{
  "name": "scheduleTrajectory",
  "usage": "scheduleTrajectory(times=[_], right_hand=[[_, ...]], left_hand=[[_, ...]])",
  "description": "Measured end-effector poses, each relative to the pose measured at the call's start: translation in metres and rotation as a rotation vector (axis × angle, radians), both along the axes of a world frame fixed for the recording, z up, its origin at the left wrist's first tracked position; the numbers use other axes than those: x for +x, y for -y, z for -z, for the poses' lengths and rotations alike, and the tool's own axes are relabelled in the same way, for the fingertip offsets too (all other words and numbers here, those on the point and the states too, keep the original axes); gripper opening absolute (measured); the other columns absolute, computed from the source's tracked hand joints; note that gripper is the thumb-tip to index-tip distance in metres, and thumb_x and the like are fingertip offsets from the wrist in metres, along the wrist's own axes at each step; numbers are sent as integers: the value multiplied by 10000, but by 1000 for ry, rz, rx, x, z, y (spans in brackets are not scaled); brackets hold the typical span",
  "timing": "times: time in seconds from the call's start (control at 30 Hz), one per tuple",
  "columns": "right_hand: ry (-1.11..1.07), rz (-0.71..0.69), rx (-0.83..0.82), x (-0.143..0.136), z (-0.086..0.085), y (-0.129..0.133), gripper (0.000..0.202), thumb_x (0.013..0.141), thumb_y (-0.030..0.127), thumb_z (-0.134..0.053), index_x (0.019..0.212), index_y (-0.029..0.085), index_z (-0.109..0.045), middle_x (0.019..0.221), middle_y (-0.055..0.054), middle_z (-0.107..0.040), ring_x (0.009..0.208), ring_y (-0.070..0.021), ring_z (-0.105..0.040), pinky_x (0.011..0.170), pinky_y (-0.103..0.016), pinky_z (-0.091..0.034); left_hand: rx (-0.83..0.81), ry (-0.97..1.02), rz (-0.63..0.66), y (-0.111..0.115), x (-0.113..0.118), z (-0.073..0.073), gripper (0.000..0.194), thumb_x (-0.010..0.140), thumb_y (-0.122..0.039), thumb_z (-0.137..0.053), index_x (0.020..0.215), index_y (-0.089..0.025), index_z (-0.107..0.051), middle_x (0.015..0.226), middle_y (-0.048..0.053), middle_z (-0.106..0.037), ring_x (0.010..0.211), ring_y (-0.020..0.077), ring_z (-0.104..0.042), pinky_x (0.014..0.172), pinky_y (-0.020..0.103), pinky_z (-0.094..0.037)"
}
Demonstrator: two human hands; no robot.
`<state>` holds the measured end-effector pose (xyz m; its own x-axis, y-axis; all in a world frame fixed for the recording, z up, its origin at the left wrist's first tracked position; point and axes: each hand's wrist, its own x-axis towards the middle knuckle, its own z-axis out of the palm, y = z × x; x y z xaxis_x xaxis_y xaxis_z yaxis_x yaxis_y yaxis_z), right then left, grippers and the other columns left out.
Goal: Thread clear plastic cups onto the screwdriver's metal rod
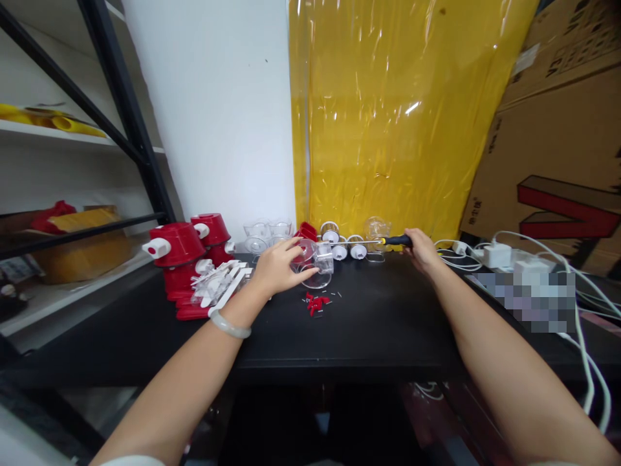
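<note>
My left hand (pixel 280 264) is wrapped round a clear plastic bowl-shaped part (pixel 317 275), which rests on the black table. In my right hand (pixel 421 249) is a screwdriver (pixel 398 240) with a black and yellow handle, held level and pointing left. Its thin shaft reaches to the square end of the clear part; whether the tip touches cannot be made out. Small red pieces (pixel 316 303) and tiny metal pins lie on the table just in front of the clear part.
Red housings (pixel 177 244) with white knobs are stacked at left, beside a pile of white and clear pieces (pixel 220 285). Clear bowls (pixel 266 233) and white-faced cylinders (pixel 358 247) stand along the back. White cables and chargers (pixel 499 255) lie at right, near a large cardboard box (pixel 548 142).
</note>
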<state>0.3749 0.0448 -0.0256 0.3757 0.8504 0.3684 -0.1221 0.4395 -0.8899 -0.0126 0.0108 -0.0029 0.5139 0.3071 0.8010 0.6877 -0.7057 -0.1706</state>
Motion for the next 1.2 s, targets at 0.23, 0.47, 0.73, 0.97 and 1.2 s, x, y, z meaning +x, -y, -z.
scheduleTrajectory(times=[0.23, 0.47, 0.73, 0.97, 1.2], right_hand=[[-204, -156, 32, -1, -5, 7, 230, 674, 353, -682, 769, 237, -507, 637, 45, -542, 458, -103, -495, 445, -255, -474], [17, -7, -13, 0, 2, -2, 402, 715, 567, -721, 698, 240, -487, 402, 90, -352, 330, -85, -330, 416, -257, -448], [-195, -123, 46, 1, -4, 7, 281, 614, 365, -729, 771, 249, -527, 681, 53, -585, 478, -109, -540, 448, -257, -481], [5, -41, -31, 1, 2, -1, 448, 732, 640, -682, 740, 243, -474, 386, 110, -313, 305, -78, -318, 411, -247, -436], [-156, -83, 28, -2, -6, 8, 257, 637, 321, -706, 776, 243, -505, 579, 68, -514, 415, -88, -451, 422, -236, -447]], left_hand=[[5, 0, 14, 2, 1, -1, 375, 815, -559, -685, 877, -190, -662, 1273, 128, -666, 1098, 313, -663, 893, 468, -564], [5, -1, 10, 0, 0, 0, 373, 823, -561, -676, 887, -194, -660, 1274, 124, -664, 1113, 305, -656, 904, 462, -558], [9, 0, -4, 2, 2, 0, 380, 810, -568, -685, 882, -195, -668, 1273, 116, -670, 1079, 311, -671, 873, 464, -570], [-2, 1, 1, 1, 0, 0, 389, 816, -576, -673, 879, -193, -662, 1286, 130, -659, 1108, 313, -659, 893, 470, -563], [-7, -5, 7, 2, 1, -1, 385, 820, -573, -670, 888, -194, -666, 1281, 131, -662, 1104, 309, -661, 894, 471, -563]])
